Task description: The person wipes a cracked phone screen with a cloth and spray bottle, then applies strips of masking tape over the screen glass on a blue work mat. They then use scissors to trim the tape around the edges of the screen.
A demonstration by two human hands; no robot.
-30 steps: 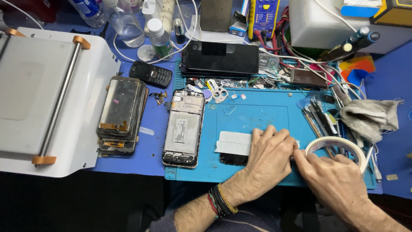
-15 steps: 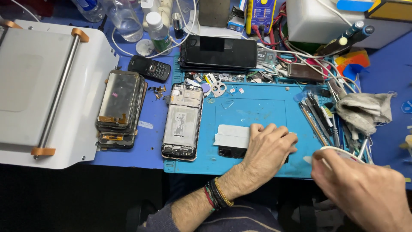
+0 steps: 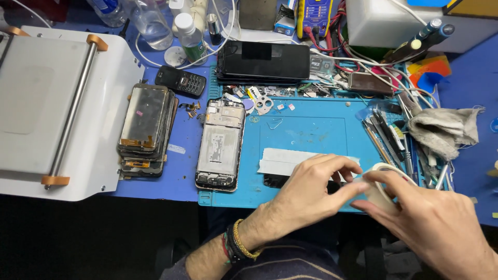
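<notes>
Your left hand point(image 3: 311, 189) and right hand point(image 3: 430, 228) pinch the tape roll point(image 3: 386, 184) together at the blue mat's point(image 3: 311, 129) near right; pulled crooked, the tape could crease or stick to itself.

opened phone point(image 3: 220, 145) left of tape strip point(image 3: 290, 161) — both on mat point(image 3: 311, 127)
</notes>
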